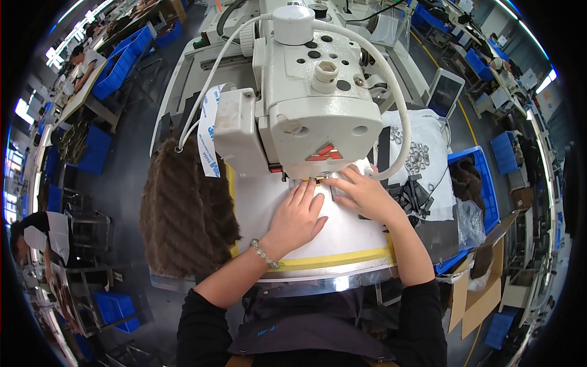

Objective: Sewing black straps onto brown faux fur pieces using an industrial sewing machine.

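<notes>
A large white industrial sewing machine fills the middle. Under its head, my left hand lies with its fingers stretched forward, fingertips at the needle area and thumb apart. My right hand reaches in from the right, fingers extended and spread near the same spot. A small brass-coloured piece shows at the fingertips; the machine head hides much of it. Both hands rest over the white work surface, which has yellow tape along its front edge.
Brown furry fabric is heaped left of the work surface. To the right, metal rings and short black strips lie on a white sheet. Beyond are a blue crate and an open cardboard box. A tablet-like screen stands behind.
</notes>
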A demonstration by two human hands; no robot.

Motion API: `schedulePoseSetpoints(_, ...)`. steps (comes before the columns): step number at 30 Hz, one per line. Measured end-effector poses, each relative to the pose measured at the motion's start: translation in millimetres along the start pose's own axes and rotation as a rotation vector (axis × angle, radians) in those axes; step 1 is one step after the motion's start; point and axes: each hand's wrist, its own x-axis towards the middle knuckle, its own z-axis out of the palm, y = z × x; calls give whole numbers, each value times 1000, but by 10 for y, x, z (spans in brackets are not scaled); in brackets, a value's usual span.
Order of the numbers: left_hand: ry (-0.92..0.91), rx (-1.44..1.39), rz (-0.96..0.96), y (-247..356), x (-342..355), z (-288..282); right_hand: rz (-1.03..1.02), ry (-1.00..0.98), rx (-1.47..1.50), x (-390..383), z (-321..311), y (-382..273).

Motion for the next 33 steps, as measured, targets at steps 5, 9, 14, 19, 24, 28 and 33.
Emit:
schedulePoseSetpoints(5,-3,-17,-8,-13,-4,13,-7,18,-61,5,3,-34)
schedulePoseSetpoints(9,-9,-37,-9,-15,2,5,-24,36,-82,-8,27,-6)
schedulePoseSetpoints(14,-22,-39,-21,-23,-7,10,-36,65,-106,-19,-50,-42)
schedulePoseSetpoints(19,-24,-41,-17,-27,-3,1,-26,62,-119,-19,-71,-67)
schedulePoseSetpoints(24,-24,-34,-24,-40,-25,8,-49,76,-144,-1,-21,-57)
schedulePoseSetpoints(28,-23,-35,-17,-30,-14,15,-57,89,-208,-7,17,-51)
schedulePoseSetpoints(33,-17,-32,-19,-25,-15,3,-64,86,-233,6,12,-73)
